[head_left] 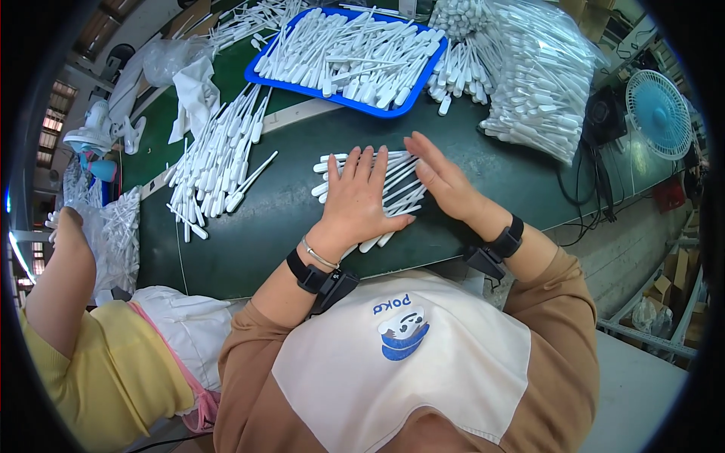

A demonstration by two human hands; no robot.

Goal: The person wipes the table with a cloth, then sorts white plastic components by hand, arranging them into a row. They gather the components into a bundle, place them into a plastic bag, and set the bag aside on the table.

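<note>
A small bunch of white plastic droppers (402, 198) lies on the dark green table in front of me, roughly side by side. My left hand (355, 195) rests flat over them with its fingers spread, hiding their middle part. At their right ends stands my right hand (450, 185), fingers stretched out and palm turned inward, beside the thin tips. Neither hand grips anything. To the left of the bunch is a loose pile of the same droppers (219, 155). A blue tray (389, 114) heaped with more of them sits behind my hands.
A clear bag packed with droppers (540, 83) stands at the back right, beside another loose heap (468, 68). Farther right are a blue fan (658, 113) and hanging cables (596, 181). At the left, a co-worker's arm (66, 275) reaches toward a filled plastic bag (117, 234).
</note>
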